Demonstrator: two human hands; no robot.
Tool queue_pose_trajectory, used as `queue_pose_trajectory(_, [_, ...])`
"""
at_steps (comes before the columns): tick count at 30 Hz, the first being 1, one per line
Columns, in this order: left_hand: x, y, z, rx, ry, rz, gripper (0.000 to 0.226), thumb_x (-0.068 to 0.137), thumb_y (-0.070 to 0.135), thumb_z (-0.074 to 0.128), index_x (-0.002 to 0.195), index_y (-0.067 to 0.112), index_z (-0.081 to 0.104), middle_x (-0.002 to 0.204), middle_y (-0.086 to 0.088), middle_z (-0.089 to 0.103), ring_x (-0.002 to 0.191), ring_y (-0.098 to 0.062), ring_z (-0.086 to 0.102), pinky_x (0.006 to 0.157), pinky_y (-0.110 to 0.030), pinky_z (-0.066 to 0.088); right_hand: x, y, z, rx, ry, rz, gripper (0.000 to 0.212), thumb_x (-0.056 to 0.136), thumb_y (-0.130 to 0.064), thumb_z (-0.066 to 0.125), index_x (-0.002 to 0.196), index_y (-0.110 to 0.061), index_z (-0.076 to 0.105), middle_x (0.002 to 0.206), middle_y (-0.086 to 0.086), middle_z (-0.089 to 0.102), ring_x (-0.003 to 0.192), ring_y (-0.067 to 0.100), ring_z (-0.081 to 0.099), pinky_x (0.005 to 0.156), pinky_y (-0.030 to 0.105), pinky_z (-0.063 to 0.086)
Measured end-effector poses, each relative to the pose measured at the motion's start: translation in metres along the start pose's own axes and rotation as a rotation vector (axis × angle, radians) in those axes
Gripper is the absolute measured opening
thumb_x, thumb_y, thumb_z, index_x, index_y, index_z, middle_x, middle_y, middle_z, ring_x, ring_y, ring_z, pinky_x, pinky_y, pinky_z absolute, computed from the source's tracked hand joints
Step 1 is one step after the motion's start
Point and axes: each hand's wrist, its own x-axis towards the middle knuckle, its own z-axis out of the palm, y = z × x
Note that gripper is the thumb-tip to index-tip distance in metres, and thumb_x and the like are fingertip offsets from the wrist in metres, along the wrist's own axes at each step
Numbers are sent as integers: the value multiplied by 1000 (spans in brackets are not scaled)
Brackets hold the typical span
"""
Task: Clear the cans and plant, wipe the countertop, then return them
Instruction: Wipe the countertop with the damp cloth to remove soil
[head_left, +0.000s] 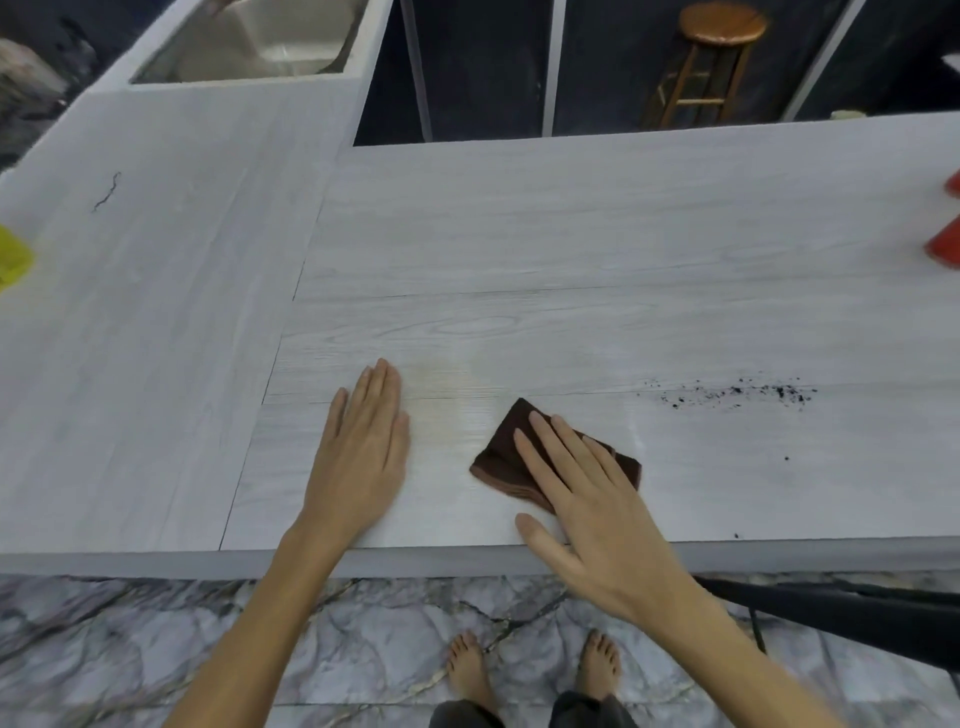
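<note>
A folded dark brown cloth (506, 452) lies on the pale wood-grain countertop (519, 234) near its front edge. My right hand (587, 499) presses flat on the cloth with straight fingers. My left hand (363, 447) rests flat on the bare countertop to the left of the cloth. Dark crumbs of soil (748, 392) are scattered to the right of the cloth. Two red cans (945, 244) show partly at the right edge. The plant is out of view.
A sink (260, 47) is set into the counter's far left arm. A yellow object (13, 257) sits at the left edge. A wooden stool (711, 57) stands beyond the counter. A dark streak (106, 192) marks the left arm. Marble floor lies below.
</note>
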Motion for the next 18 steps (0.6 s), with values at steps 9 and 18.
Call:
queue_pose_trajectory(9, [11, 72, 8, -134, 19, 4, 58, 113, 30, 26, 164, 12, 5, 171, 1, -2, 158, -10, -4, 130, -36, -3, -13, 91, -37, -41, 21, 159, 77, 104, -65, 16, 167, -25, -3, 176, -5, -12, 161, 11, -15, 132, 36, -1])
queue_pose_trajectory(18, [23, 100, 24, -25, -20, 11, 62, 112, 40, 18, 164, 16, -6, 172, 1, -10, 157, -7, -13, 129, -36, -6, 52, 66, -26, -87, 25, 77, 78, 106, -61, 29, 168, -19, 6, 176, 2, -3, 163, 17, -7, 132, 38, 0])
